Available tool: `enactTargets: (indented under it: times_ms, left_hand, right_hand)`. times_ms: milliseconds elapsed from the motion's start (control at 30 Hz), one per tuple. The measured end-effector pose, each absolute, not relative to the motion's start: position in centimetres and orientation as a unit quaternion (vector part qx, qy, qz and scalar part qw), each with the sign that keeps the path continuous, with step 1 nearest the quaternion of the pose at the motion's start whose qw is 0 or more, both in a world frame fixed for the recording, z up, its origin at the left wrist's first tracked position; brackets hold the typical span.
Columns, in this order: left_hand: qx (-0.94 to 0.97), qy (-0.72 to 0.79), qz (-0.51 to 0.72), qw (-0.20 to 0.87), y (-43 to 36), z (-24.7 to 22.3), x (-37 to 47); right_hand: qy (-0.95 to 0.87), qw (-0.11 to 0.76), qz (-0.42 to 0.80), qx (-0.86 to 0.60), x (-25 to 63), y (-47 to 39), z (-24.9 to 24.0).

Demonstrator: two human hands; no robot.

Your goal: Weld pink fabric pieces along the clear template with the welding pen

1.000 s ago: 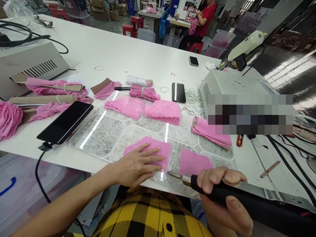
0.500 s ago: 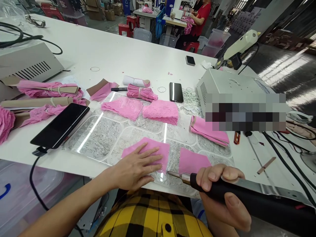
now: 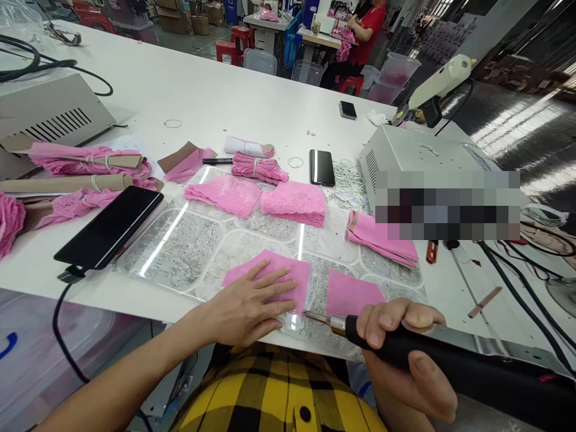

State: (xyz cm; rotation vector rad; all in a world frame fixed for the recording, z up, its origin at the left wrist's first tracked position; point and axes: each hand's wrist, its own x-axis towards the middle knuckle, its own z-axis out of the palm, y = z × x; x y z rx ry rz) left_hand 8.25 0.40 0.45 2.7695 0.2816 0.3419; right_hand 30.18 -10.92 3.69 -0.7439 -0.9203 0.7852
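Left hand (image 3: 252, 305) splayed flat on one pink piece (image 3: 299, 270); right hand (image 3: 407, 379) gripping one black tool (image 3: 486, 372), tip at the piece's four o'clock; another pink panel (image 3: 353, 292) at three. White desk (image 3: 180, 72); one co-worker (image 3: 371, 30), one o'clock.

White surface (image 3: 139, 78) across the frame. Directly on it: marbled mat (image 3: 180, 249), centre; dark phone (image 3: 321, 168), mid-frame; tangled white bands (image 3: 348, 183), right of centre; vented grey box (image 3: 418, 147), right.

Nothing can be read; print on the white roll (image 3: 246, 146) is too small
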Motion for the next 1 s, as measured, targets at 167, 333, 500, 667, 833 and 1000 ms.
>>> enactTargets:
  times_ms: [167,333,500,667,833,1000]
  left_hand:
    - [0.975,0.102,0.119,0.16,0.26,0.32,8.19]
    - [0.974,0.101,0.13,0.156,0.18,0.15,8.21]
    - [0.975,0.098,0.134,0.147,0.16,0.09,8.19]
    - [0.975,0.1,0.146,0.137,0.06,-0.02,8.19]
    - [0.975,0.1,0.152,0.13,0.02,-0.06,8.13]
    - [0.975,0.097,0.149,0.135,0.06,-0.13,8.2]
  right_hand:
    - [-0.421,0.752,0.378,-0.339,30.18,-11.04,3.47]
    - [-0.424,0.751,0.38,-0.335,30.14,-11.01,3.39]
    - [-0.424,0.751,0.381,-0.333,29.96,-10.92,3.36]
    - [-0.424,0.754,0.369,-0.341,29.82,-10.7,3.22]
    - [-0.433,0.743,0.374,-0.348,29.91,-10.55,3.41]
    - [-0.452,0.731,0.374,-0.349,29.9,-10.66,3.59]
